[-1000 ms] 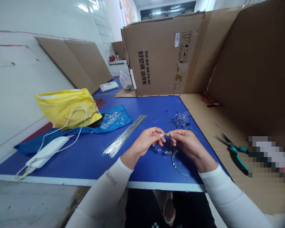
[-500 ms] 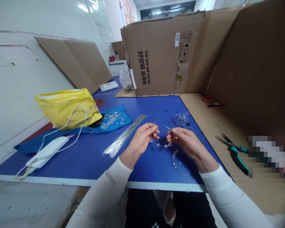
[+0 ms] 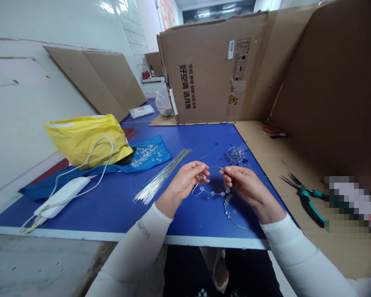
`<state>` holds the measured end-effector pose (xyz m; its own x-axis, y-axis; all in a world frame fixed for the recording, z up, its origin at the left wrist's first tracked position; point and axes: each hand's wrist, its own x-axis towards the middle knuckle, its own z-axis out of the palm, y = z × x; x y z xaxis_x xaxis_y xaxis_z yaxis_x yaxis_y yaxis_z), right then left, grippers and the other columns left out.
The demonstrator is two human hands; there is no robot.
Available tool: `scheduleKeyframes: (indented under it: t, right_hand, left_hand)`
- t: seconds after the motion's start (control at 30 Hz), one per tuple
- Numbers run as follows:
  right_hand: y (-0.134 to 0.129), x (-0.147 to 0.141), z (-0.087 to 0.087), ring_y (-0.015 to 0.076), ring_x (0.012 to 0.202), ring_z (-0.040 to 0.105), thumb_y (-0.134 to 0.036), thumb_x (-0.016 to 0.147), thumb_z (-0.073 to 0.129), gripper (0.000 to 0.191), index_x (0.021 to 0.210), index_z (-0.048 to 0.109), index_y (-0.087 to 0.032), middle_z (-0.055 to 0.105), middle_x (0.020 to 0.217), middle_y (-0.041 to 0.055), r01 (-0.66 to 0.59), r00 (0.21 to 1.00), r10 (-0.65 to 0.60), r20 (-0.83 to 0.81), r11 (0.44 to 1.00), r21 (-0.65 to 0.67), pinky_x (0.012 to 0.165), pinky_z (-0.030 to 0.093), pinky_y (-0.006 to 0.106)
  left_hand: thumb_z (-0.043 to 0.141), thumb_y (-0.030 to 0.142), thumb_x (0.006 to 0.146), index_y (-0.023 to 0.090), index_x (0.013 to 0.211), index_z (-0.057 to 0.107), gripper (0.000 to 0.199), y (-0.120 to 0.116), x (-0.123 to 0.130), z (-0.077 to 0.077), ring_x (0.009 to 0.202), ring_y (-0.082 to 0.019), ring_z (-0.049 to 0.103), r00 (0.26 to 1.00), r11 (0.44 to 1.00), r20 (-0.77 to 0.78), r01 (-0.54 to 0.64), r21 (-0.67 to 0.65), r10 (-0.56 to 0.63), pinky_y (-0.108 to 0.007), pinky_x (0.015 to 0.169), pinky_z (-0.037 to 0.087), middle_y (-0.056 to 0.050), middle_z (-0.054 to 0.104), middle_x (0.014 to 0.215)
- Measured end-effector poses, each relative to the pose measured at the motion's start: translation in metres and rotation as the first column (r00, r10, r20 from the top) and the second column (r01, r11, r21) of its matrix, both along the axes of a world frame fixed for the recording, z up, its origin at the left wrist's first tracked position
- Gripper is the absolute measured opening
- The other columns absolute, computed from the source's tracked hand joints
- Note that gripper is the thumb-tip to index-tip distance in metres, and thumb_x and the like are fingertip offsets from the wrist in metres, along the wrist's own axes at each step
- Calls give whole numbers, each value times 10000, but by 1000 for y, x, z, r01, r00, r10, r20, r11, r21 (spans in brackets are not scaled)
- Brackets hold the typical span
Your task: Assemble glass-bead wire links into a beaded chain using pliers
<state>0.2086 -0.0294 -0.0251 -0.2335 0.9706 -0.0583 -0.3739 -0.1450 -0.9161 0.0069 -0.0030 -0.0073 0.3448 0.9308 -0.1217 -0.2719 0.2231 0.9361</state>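
Observation:
My left hand [image 3: 185,185] and my right hand [image 3: 243,185] hover over the blue table [image 3: 111,214], pinching a thin beaded wire [image 3: 214,193] between their fingertips. The wire bends into a loop strung with small clear beads, and its lower end trails down toward the table near my right wrist. Some of the wire is hidden behind my fingers. A bundle of straight silver wires [image 3: 160,177] lies just left of my left hand. A tangled cluster of beaded wire [image 3: 235,155] sits beyond my right hand.
Loose clear beads lie on a blue cloth [image 3: 146,156] at the left, beside a yellow plastic bag [image 3: 86,142] and a white power bank [image 3: 62,197] with its cable. Green-handled pliers [image 3: 306,198] rest on cardboard right of the table. Cardboard panels stand behind.
My hands have moved apart from their close pinch, and the beaded wire now opens into a wider loop between them, with its beads shifted along it.

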Motion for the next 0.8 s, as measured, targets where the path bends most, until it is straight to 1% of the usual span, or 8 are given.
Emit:
scheduleKeyframes:
  t: [0.17,0.3,0.43,0.53,0.63,0.73,0.8]
  right_hand:
    - [-1,0,1,91,549,359,-431,754,827,301,804,743,-147,450,583,-49,-10,999,9,-48,1000,-19,532,341,259]
    - [1,2,-1,75,541,348,-368,772,828,260,827,731,-133,401,579,-68,-30,984,18,-178,997,-65,530,359,236]
    - [6,6,-3,74,523,337,-326,772,832,227,840,696,-157,369,587,-80,-14,955,-28,-295,990,-141,502,392,220]
    - [10,9,-6,77,513,364,-329,774,833,237,853,663,-185,377,579,-82,21,940,-79,-333,984,-175,500,427,212]
    - [13,10,-9,77,507,390,-326,791,820,233,867,647,-190,383,579,-80,60,929,-116,-352,984,-167,508,454,204]
    - [13,10,-10,76,506,397,-308,804,806,210,871,649,-186,385,585,-78,74,919,-133,-372,983,-168,518,475,201]
    - [13,10,-10,73,503,394,-297,807,801,194,867,655,-184,387,586,-78,77,911,-143,-386,980,-183,515,476,196]
  left_hand:
    - [690,311,868,118,909,681,197,-1,-1,1,612,-125,641,998,999,-35,43,7,-43,-301,690,539,-57,695,774]
    - [619,297,925,121,1020,650,203,-2,0,3,696,-163,696,999,999,4,52,7,-52,-321,736,549,-99,740,869]
    - [569,311,968,125,1115,609,240,-3,3,4,858,-205,726,998,1000,60,8,3,-8,-362,831,552,-147,745,1027]
    - [571,369,976,135,1155,584,295,-4,5,3,916,-225,724,996,999,78,-37,-2,37,-383,853,546,-163,730,1077]
    - [607,393,956,140,1143,575,316,-6,6,2,917,-234,724,996,998,78,-50,24,48,-394,859,543,-155,733,1032]
    - [679,399,909,144,1084,584,324,-8,6,1,917,-233,725,997,998,71,-22,60,18,-397,876,541,-138,739,1005]
    - [687,431,898,141,1051,595,341,-8,6,1,909,-231,726,997,997,79,9,80,-15,-399,881,541,-132,740,997]
